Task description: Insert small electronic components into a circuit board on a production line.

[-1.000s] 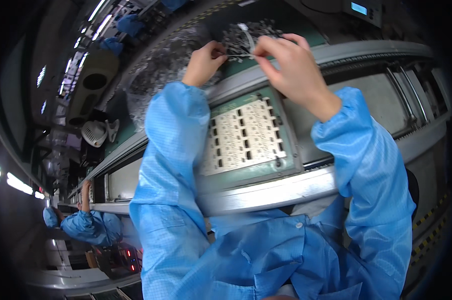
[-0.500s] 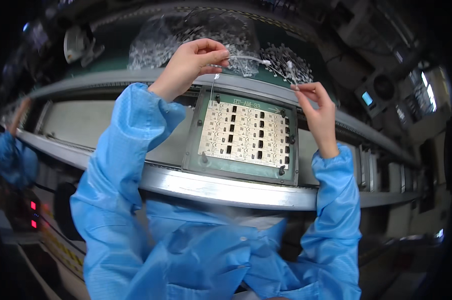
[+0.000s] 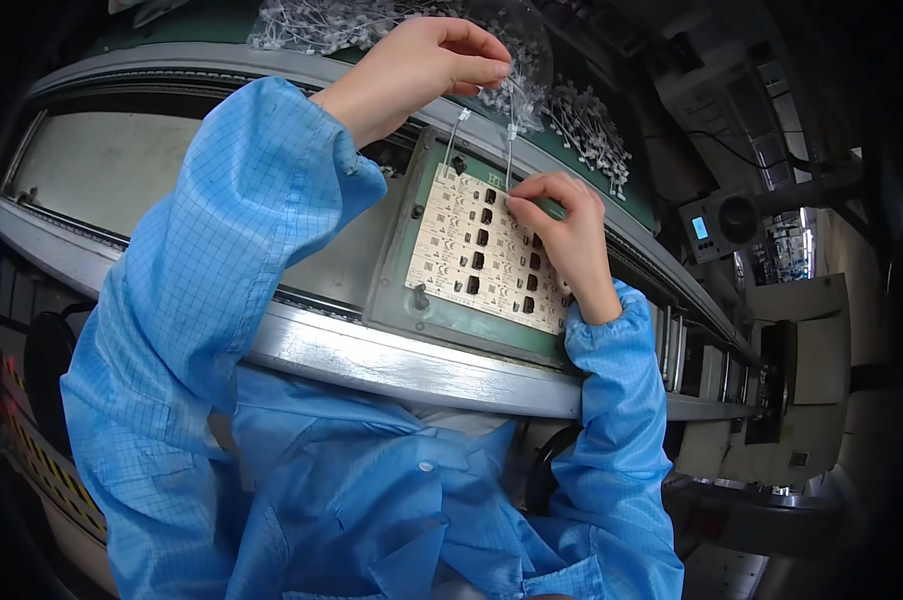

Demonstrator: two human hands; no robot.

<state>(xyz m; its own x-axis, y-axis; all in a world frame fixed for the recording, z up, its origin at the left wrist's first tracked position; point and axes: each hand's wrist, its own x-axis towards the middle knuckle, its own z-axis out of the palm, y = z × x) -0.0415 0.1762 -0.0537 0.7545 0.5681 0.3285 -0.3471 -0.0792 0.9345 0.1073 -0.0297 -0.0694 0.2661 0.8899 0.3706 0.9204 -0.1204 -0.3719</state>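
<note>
Above the far edge of the board panel, my left hand [image 3: 433, 68] pinches the upper part of a thin white cable [image 3: 511, 150]. A small white connector sits partway along the strand. My right hand [image 3: 563, 225] closes thumb and forefinger on the cable's lower end, at the panel's upper part. The pale circuit board panel [image 3: 441, 240] carries rows of black components and lies in a green fixture [image 3: 451, 318]. Another cable with a white connector [image 3: 463, 115] rises from the panel's far left corner. The right hand hides part of the panel.
The fixture rests on a conveyor between metal rails [image 3: 341, 358]. Beyond the far rail lie a clear plastic bag [image 3: 326, 25] of white-ended cables and a loose cable pile [image 3: 589, 125]. A device with a small lit screen [image 3: 699, 228] stands at the right.
My right hand has come left and down to the panel, bringing the cable's end with it. The cable now hangs upright between my hands. The whole view has shifted.
</note>
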